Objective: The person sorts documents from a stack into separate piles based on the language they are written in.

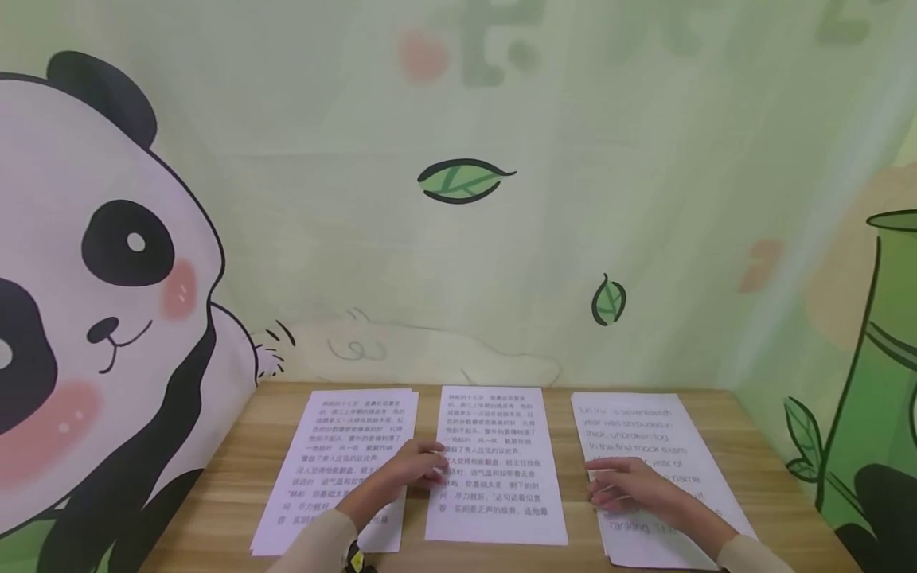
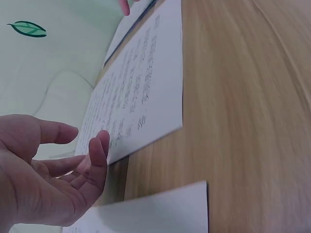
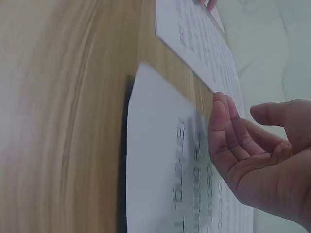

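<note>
Three lots of printed paper lie in a row on the wooden table. My left hand (image 1: 414,468) hovers over the gap between the left stack of paper (image 1: 342,446) and the middle sheet (image 1: 494,477), its fingertips by that sheet's left edge. Loosely bent fingers with nothing between them show in the left wrist view, where the left hand (image 2: 63,174) has its thumb apart. Over the left side of the right stack of paper (image 1: 637,422), which bears large English print, is my right hand (image 1: 630,487). It too holds nothing, fingers half curled in the right wrist view.
The wooden tabletop (image 1: 229,469) ends at the back against a green cloth backdrop (image 1: 544,239) with a panda (image 1: 143,334) drawn on it. The left and middle papers carry Chinese text. A dark band is on the left wrist.
</note>
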Demonstrator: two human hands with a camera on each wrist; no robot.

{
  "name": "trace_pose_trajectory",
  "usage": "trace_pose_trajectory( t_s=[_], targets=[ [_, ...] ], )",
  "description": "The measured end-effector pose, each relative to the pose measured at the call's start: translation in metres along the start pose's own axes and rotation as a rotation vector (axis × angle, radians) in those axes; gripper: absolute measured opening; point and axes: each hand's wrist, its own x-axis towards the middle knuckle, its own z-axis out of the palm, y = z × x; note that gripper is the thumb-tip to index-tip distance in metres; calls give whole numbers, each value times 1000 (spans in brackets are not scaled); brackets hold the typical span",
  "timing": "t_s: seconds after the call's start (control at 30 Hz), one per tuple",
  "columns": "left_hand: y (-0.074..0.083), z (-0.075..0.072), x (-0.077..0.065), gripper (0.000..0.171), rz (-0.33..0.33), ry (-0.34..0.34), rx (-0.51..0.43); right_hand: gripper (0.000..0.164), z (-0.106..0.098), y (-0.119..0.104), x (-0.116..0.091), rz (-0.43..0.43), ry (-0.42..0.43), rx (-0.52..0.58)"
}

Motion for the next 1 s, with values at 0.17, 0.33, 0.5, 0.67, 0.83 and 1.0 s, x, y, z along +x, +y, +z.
trace_pose_trajectory(
  t_s=[0.17,0.33,0.5,0.67,0.83,1.0],
  targets=[
    [-3,-8,-9,51,-18,24,87,62,19,-7,9,15,-53,-3],
    [-3,-11,-19,51,-12,-1,126,69,29,-5,14,36,-69,29],
    [-3,-5,-24,32,24,-5,139,72,36,-1,19,45,-83,42],
    [-1,-1,-23,45,-1,20,158,72,44,-3,23,3,-120,47],
    [0,1,-21,56,-27,30,150,71,49,-6,25,-15,-134,51],
    [-2,0,-20,54,-41,51,109,68,50,-7,24,-9,-93,59]
  ],
)
